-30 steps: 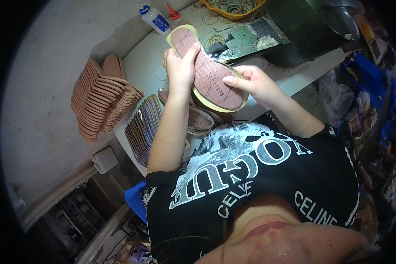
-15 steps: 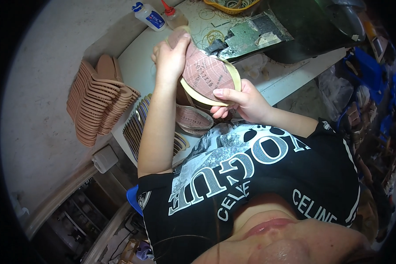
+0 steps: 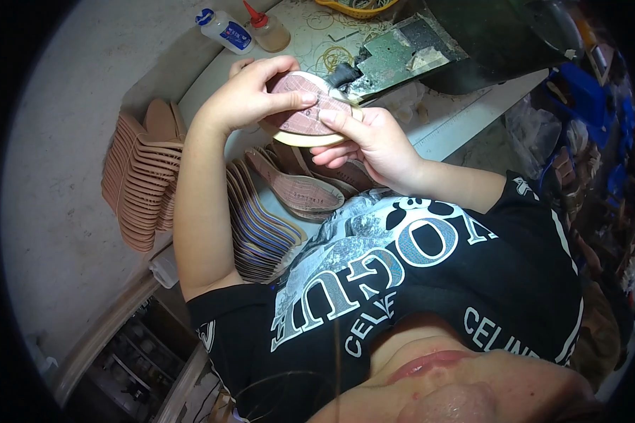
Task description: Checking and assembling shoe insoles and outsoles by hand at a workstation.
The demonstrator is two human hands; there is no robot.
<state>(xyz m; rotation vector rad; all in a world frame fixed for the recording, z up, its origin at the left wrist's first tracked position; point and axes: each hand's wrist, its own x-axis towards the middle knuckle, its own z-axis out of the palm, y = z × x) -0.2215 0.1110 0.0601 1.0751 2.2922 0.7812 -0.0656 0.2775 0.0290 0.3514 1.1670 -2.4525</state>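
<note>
A reddish-brown insole (image 3: 289,121) with printed marks and a pale yellow edge is held up over the table between both hands. My left hand (image 3: 261,95) grips it from the far left, thumb lying on its face. From the right, my right hand (image 3: 374,141) pinches its edge, thumb on top and fingers curled beneath. Part of the insole is hidden behind the hands. Below it, more insoles (image 3: 310,194) lie on the table close to my body. Just beyond the insole is a dark machine part (image 3: 343,74).
Stacked tan insoles (image 3: 137,176) lean against the wall at left, with a row of dark-edged insoles (image 3: 257,218) nearer. A white bottle (image 3: 226,34) and a red-tipped bottle (image 3: 268,29) stand at the back. A green machine plate (image 3: 409,53) and yellow basket (image 3: 363,8) lie beyond.
The insole has turned, its far end now swung toward the left and foreshortened. My left hand has shifted over its face, and my right thumb has come closer to the left one.
</note>
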